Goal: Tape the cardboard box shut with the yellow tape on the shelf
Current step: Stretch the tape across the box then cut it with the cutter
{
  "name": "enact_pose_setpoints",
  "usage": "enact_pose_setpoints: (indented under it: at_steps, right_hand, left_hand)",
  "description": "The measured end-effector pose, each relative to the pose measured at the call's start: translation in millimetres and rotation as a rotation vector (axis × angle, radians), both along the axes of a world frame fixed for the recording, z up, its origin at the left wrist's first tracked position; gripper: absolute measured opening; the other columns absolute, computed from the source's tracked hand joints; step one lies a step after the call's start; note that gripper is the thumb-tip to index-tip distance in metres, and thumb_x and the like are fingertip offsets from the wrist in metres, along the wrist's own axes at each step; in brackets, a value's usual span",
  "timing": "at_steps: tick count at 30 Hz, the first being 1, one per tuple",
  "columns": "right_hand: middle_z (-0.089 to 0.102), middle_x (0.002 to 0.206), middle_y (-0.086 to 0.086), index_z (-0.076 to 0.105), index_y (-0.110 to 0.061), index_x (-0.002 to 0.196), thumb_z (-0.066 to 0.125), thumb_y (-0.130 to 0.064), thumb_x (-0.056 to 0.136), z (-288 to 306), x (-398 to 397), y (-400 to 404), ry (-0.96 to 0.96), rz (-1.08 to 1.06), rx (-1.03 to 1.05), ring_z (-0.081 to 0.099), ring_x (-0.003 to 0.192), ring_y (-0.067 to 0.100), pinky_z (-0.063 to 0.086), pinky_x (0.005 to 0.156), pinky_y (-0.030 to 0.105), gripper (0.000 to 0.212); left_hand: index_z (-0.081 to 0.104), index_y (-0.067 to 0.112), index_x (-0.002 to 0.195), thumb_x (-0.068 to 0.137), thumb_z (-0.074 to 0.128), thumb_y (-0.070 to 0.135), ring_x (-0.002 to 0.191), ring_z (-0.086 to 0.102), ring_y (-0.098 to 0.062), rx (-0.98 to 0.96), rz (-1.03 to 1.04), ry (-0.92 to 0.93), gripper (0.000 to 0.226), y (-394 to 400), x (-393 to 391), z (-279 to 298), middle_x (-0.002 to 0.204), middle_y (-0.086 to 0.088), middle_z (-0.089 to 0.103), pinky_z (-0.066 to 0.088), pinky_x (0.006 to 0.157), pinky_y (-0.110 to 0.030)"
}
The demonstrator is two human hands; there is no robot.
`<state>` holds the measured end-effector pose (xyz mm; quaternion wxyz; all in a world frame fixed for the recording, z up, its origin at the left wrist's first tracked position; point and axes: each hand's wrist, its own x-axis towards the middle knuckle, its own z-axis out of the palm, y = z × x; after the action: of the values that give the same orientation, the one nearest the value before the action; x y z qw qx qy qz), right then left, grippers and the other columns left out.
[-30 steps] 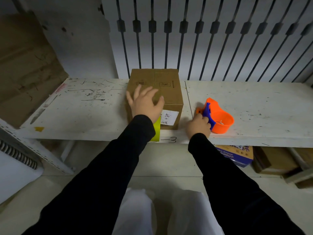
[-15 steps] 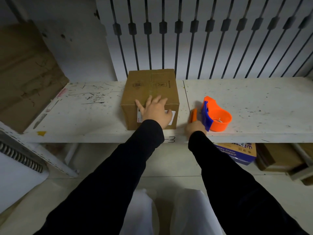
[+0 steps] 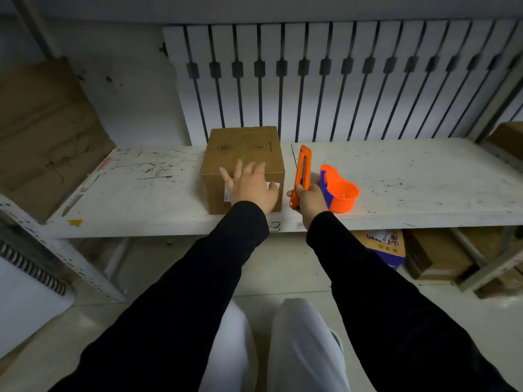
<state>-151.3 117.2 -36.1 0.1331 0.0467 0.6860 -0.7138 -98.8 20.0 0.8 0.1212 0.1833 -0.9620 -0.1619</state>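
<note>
A brown cardboard box (image 3: 243, 149) stands shut on the white shelf (image 3: 424, 176), near its front edge. My left hand (image 3: 250, 183) lies flat with fingers spread over the box's front top edge and its white label. My right hand (image 3: 310, 198) grips an orange utility knife (image 3: 301, 171), held upright just right of the box. An orange and blue tape dispenser (image 3: 339, 192) rests on the shelf right beside that hand. No yellow tape shows on the box's visible faces.
A slatted white and black panel (image 3: 339, 80) backs the shelf. Flattened cardboard (image 3: 42, 137) leans at the left. Below the shelf, at right, sit a blue printed box (image 3: 385, 246) and brown boxes (image 3: 435, 250). My white trousers (image 3: 271, 349) are at the bottom.
My left hand slid from the box's top down over its front edge. My right hand left the dispenser's blue handle, closed on the orange knife and raised it upright. The yellow strip is gone from view.
</note>
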Motion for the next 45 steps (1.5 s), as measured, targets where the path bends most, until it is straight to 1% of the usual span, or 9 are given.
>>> enact_pose_setpoints:
  at_steps: [7, 11, 16, 22, 25, 28, 32, 39, 45]
  right_hand:
    - [0.053, 0.086, 0.006, 0.045, -0.004, 0.124, 0.034, -0.025, 0.1, 16.8, 29.6, -1.6, 0.074, -0.009, 0.062, 0.048, 0.062, 0.007, 0.04, 0.054, 0.018, 0.034]
    - [0.051, 0.067, 0.0, 0.051, -0.007, 0.111, 0.037, -0.034, 0.098, 20.7, 39.9, 0.2, 0.105, -0.035, 0.125, 0.046, 0.057, 0.008, 0.04, 0.054, 0.019, 0.033]
    - [0.052, 0.065, 0.001, 0.051, -0.011, 0.096, 0.039, -0.04, 0.096, 21.7, 47.9, -1.6, 0.134, -0.024, 0.209, 0.045, 0.058, 0.01, 0.04, 0.058, 0.022, 0.032]
    - [0.053, 0.068, 0.0, 0.052, -0.005, 0.115, 0.041, -0.036, 0.097, 22.5, 55.7, -8.2, 0.155, -0.058, 0.135, 0.049, 0.062, 0.01, 0.042, 0.059, 0.022, 0.037]
    - [0.059, 0.095, 0.007, 0.042, -0.009, 0.129, 0.041, -0.027, 0.098, 27.1, 58.9, -11.7, 0.212, -0.005, 0.082, 0.057, 0.084, 0.016, 0.05, 0.071, 0.028, 0.035]
    - [0.056, 0.114, 0.014, 0.042, -0.008, 0.125, 0.042, -0.021, 0.097, 31.1, 55.1, -16.8, 0.228, 0.049, 0.231, 0.055, 0.096, 0.021, 0.05, 0.088, 0.036, 0.031]
    - [0.054, 0.103, 0.013, 0.041, -0.008, 0.12, 0.041, -0.016, 0.097, 29.9, 48.1, -22.9, 0.278, 0.09, 0.388, 0.056, 0.092, 0.027, 0.049, 0.076, 0.039, 0.024]
    - [0.06, 0.109, 0.014, 0.047, -0.017, 0.121, 0.038, -0.031, 0.098, 20.3, 37.1, -29.2, 0.576, 0.231, 0.768, 0.059, 0.097, 0.032, 0.05, 0.087, 0.047, 0.029]
    - [0.058, 0.117, 0.014, 0.051, -0.018, 0.121, 0.041, -0.013, 0.094, 18.0, 19.7, -32.8, 0.702, 0.141, 1.153, 0.05, 0.113, 0.036, 0.032, 0.101, 0.046, 0.029]
  left_hand:
    - [0.043, 0.016, 0.135, 0.097, 0.037, 0.027, 0.14, 0.03, -0.024, 0.113, -0.036, 0.006, 0.041, 13.5, 25.5, 6.0, 0.144, -0.006, 0.046, -0.003, 0.119, -0.05]
    - [0.047, 0.015, 0.132, 0.097, 0.037, 0.025, 0.138, 0.034, -0.024, 0.099, -0.032, -0.006, 0.038, 14.7, 35.8, 3.8, 0.14, -0.007, 0.05, -0.002, 0.119, -0.049]
    - [0.049, 0.014, 0.129, 0.096, 0.039, 0.021, 0.133, 0.038, -0.025, 0.108, 0.003, -0.014, 0.036, 7.3, 46.3, -2.4, 0.135, -0.008, 0.054, 0.003, 0.119, -0.048]
    - [0.046, 0.012, 0.134, 0.094, 0.042, 0.02, 0.132, 0.04, -0.029, 0.149, 0.038, -0.018, 0.041, -7.0, 47.5, -11.8, 0.138, -0.011, 0.051, 0.017, 0.117, -0.045]
    - [0.046, 0.007, 0.133, 0.094, 0.043, 0.017, 0.13, 0.041, -0.031, 0.218, 0.06, -0.002, 0.041, -15.9, 46.7, -15.7, 0.139, -0.014, 0.05, 0.031, 0.111, -0.038]
    - [0.044, 0.006, 0.135, 0.094, 0.042, 0.016, 0.129, 0.041, -0.032, 0.304, 0.125, -0.016, 0.042, -23.8, 43.9, -21.7, 0.14, -0.016, 0.047, 0.035, 0.108, -0.039]
    - [0.045, 0.007, 0.133, 0.094, 0.041, 0.017, 0.121, 0.049, -0.034, 0.452, 0.159, -0.04, 0.041, -30.5, 40.7, -23.8, 0.133, -0.018, 0.05, 0.041, 0.102, -0.039]
    - [0.04, 0.002, 0.134, 0.095, 0.044, 0.024, 0.126, 0.046, -0.034, 0.643, 0.221, -0.05, 0.045, -39.3, 29.4, -26.0, 0.138, -0.018, 0.049, 0.039, 0.105, -0.039]
    - [0.04, 0.004, 0.134, 0.099, 0.037, 0.026, 0.125, 0.048, -0.033, 0.761, 0.25, -0.042, 0.042, -46.4, 12.7, -32.8, 0.138, -0.016, 0.05, 0.04, 0.1, -0.036]
